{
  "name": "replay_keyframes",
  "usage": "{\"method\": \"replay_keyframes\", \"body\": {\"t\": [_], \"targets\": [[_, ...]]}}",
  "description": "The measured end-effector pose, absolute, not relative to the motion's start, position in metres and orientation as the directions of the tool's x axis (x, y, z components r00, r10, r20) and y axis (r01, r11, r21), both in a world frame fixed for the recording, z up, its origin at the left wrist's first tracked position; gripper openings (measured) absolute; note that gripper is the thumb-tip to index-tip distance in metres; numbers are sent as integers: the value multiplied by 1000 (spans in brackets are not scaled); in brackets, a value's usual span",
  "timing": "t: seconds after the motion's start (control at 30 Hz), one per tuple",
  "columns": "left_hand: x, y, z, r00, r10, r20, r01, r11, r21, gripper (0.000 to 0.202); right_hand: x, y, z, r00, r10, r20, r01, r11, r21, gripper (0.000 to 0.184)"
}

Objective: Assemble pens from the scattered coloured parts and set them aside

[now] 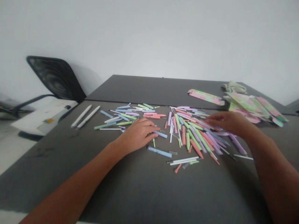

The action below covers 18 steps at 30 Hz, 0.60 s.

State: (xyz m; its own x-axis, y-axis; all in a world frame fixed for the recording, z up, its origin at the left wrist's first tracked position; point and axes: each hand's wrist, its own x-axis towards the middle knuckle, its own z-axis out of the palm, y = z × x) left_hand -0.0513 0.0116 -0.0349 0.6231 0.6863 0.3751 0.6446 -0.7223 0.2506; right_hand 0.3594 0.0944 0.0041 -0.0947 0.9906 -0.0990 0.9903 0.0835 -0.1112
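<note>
Loose pen parts in pastel colours lie across the dark table: a large pile [196, 133] on the right and a looser group [116, 116] on the left. Between them, my left hand [140, 133] is closed, thumb and fingers on a light blue pen barrel [161, 134]. My right hand [230, 122] reaches over the pile's far right side, fingertips together among the pen parts; what they pinch is too small to make out. Nearer to me are another blue barrel [160, 151], white refills [184, 161] and a small red piece [177, 168].
Two white pens [88, 117] lie side by side at the left. Flattened pink and green boxes [252, 105] and a crumpled grey cloth [234, 87] are at the back right, with another flat box [206, 96] beside them. A black mesh chair [57, 77] stands left of the table.
</note>
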Motion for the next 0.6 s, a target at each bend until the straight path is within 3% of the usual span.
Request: {"method": "replay_keyframes", "body": {"t": [0.13,0.3,0.6], "targets": [[-51,13,-35,621,672,404,631,-734,250,24,385,93,10,-85,995,-58,983,74,-167,21],[-53,15,-34,612,661,435,618,-742,258,23,413,88,15,-99,987,-129,975,71,-211,15],[-61,21,-31,559,694,454,662,-703,259,24,389,99,-5,-115,992,-44,990,111,-89,28]]}}
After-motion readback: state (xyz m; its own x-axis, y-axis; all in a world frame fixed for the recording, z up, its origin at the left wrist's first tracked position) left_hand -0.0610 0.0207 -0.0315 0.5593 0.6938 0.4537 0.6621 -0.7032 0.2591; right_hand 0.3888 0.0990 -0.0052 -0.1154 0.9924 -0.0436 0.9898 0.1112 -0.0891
